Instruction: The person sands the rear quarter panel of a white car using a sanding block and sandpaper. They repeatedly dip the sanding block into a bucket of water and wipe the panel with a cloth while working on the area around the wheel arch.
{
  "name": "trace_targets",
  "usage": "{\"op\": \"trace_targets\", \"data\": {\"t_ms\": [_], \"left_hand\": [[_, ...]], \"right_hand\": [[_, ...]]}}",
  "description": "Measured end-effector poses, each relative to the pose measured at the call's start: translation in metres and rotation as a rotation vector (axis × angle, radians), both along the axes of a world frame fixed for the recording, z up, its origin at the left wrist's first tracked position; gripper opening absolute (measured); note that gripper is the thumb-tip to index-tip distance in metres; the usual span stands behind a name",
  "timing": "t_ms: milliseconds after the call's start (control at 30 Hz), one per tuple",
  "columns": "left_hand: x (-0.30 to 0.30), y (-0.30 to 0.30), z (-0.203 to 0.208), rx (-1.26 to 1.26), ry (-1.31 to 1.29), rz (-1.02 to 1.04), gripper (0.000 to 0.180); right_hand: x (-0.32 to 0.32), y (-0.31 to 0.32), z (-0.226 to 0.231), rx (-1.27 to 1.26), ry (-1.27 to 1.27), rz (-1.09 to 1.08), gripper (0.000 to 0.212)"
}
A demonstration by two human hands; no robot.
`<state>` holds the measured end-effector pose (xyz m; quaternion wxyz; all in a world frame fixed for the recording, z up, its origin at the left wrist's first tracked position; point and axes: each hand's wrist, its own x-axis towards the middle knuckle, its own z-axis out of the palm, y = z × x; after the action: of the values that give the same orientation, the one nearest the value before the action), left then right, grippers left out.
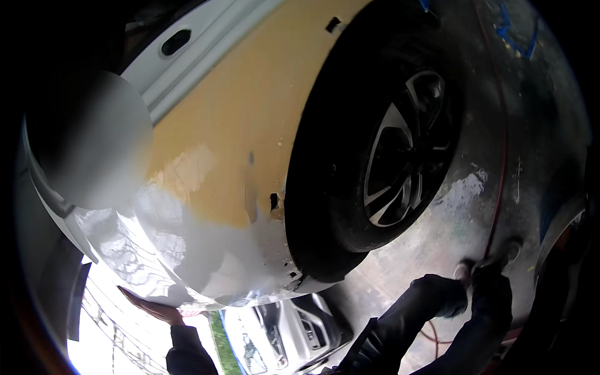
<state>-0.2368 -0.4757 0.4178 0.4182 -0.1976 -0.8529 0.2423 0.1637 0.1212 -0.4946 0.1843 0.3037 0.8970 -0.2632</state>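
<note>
My left hand (151, 309) lies flat against the lower left edge of a car body panel (231, 131), its fingers stretched out and together. A dark sleeve (186, 351) covers that arm. Tan filler coats much of the panel. Around it are bare white and grey areas, with a paler smear near the glossy part. Small dark openings show along the wheel-arch edge. Beside the panel sits a dark tyre (350, 225) with a silver and black wheel (409, 150). My right hand is not in view.
A red hose (503, 125) runs across the stained concrete floor (462, 194). Legs in dark trousers (412, 319) stand at the lower right. Blue strips (517, 47) lie at the upper right. A white vehicle (300, 331) is outside. A blurred round grey patch hides part of the upper left.
</note>
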Motion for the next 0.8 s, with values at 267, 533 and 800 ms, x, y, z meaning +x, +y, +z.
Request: {"op": "trace_targets", "data": {"t_ms": [267, 533, 800], "left_hand": [[-0.019, 0.025, 0.034, -0.052, 0.067, -0.215, 0.060], [-0.022, -0.045, 0.015, -0.082, 0.113, -0.234, 0.055], [0.009, -0.012, -0.104, -0.224, 0.314, -0.245, 0.060]], "right_hand": [[-0.039, -0.012, 0.111, 0.196, 0.213, 0.224, 0.053], [-0.153, 0.026, 0.492, 0.125, 0.256, 0.785, 0.052], [-0.302, -0.111, 0.711, 0.256, 1.030, 1.059, 0.072]]}}
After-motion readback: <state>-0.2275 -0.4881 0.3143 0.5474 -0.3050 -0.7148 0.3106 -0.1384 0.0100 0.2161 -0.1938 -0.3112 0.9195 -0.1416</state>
